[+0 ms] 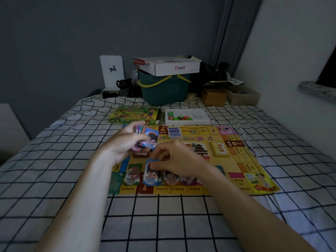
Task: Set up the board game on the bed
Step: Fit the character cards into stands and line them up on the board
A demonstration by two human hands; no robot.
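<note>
Board [234, 161], yellow printed paper sheet w/ coloured squares, lies flat on black-grid white bed sheet [163, 215], straight ahead of both hands. Left hand [125, 142] grips fanned stack of colourful character cards [148, 138], held above board's left part. Right hand [174, 157] pinches one blue character card [151, 174] at its top edge, long axis running toward person, over near-edge row beside green card [133, 174]. Right hand is nearer that row, so prob. it does the placing. Blue deck [174, 132] and yellow deck [220, 149] already sit on board; green game box [134, 115] and white tray of plastic pieces [187, 116] just behind far edge.
</note>
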